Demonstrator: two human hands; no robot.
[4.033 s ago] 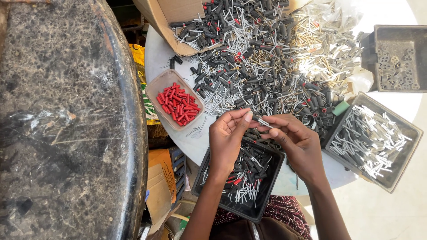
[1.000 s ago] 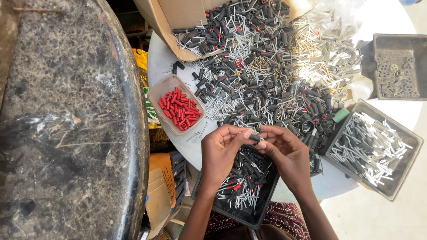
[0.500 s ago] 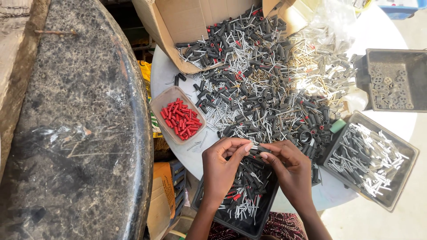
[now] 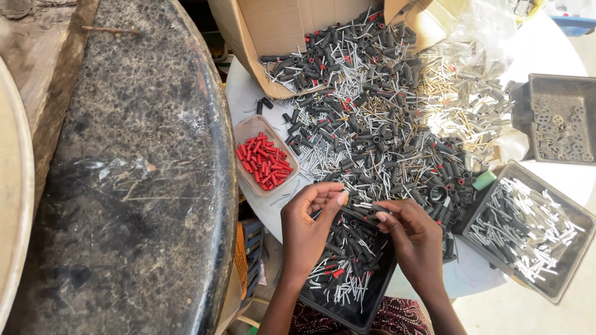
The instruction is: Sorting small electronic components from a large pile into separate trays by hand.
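Note:
My left hand [image 4: 308, 224] and my right hand [image 4: 413, 239] meet over a black tray [image 4: 366, 307] that holds black sleeves, silver pins and a few red pieces. Between the fingertips of both hands is a small black-and-silver part [image 4: 362, 208]; which hand grips it I cannot tell for sure. Just beyond my fingers spreads a big heap of black sleeves and silver pins [image 4: 372, 124] on a white round table [image 4: 245, 93].
A clear tub of red sleeves [image 4: 264, 160] sits left of the heap. An open cardboard box [image 4: 279, 31] lies at the back. A grey tray of silver pins [image 4: 528, 229] and a grey tray of small washers [image 4: 559, 121] are on the right. A dark stone slab [image 4: 124, 167] fills the left.
The view has shifted, so the table sits lower and the box shows more. My hands stay together over the black tray, fingertips working a small part.

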